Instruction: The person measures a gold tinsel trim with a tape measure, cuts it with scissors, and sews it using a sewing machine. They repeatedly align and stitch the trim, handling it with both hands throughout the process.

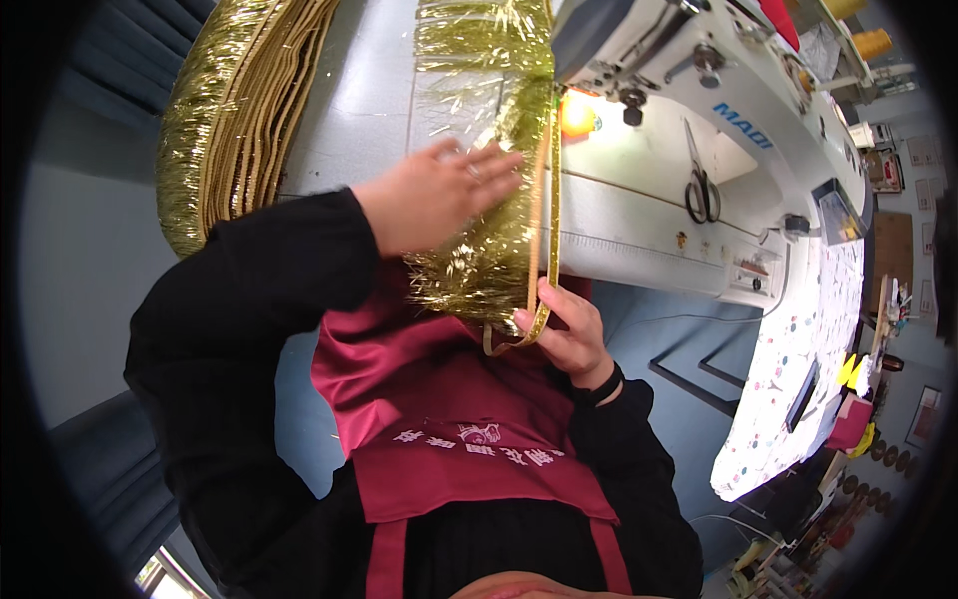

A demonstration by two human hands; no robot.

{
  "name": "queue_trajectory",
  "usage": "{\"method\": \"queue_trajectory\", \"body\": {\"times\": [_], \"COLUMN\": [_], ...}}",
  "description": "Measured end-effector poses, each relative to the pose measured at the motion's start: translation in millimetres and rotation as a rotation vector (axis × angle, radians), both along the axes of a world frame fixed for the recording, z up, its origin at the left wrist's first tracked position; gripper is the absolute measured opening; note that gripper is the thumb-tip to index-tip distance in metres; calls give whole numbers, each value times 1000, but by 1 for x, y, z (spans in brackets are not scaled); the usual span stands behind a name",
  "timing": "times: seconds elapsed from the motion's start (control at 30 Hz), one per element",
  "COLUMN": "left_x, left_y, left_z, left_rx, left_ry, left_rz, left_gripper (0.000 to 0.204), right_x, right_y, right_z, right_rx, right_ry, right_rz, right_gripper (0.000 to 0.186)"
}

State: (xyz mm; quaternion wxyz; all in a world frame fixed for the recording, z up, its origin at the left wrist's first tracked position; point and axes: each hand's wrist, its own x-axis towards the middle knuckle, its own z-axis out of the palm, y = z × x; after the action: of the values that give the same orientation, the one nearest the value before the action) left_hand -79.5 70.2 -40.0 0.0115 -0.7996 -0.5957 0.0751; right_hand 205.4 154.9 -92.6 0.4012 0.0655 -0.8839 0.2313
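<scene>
A length of gold tinsel fringe [464, 270] hangs over the front edge of the white sewing table [349, 90] and runs back toward the sewing machine's needle area. My left hand [429, 198] lies over its strands, fingers stretched out and slightly blurred. Along the fringe's right side runs a narrow glittery gold trim [555, 215], beside a tan band. Lower down, my right hand [571, 334] pinches the trim and the fringe's edge between thumb and fingers. The trim's loose end curls below that grip.
A thick folded stack of gold fringe [261, 125] sits at the left. The white sewing machine [689, 60] arches over the right side, its lamp lit. Black-handled scissors [703, 195] lie on its bed. Further right stands a table with a patterned cover [763, 429].
</scene>
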Motion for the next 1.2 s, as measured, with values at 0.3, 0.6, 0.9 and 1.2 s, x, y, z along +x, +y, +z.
{"method": "queue_trajectory", "body": {"times": [0.3,0.6,0.9,1.2], "left_x": [-29,37,-33,24], "left_y": [21,19,36,50], "left_z": [66,80,92,77], "left_rx": [214,0,246,-118], "left_ry": [-68,-560,-979,-798], "left_rz": [187,-313,-260,-476], "left_gripper": [52,27,22,16], "right_x": [-11,-30,-108,-202], "right_y": [-8,3,18,-20], "right_z": [-1,42,14,-17], "right_rx": [-32,86,-242,113], "right_ry": [12,176,-421,-820], "right_rz": [16,-23,-736,-775], "right_gripper": [21,17,62,68]}}
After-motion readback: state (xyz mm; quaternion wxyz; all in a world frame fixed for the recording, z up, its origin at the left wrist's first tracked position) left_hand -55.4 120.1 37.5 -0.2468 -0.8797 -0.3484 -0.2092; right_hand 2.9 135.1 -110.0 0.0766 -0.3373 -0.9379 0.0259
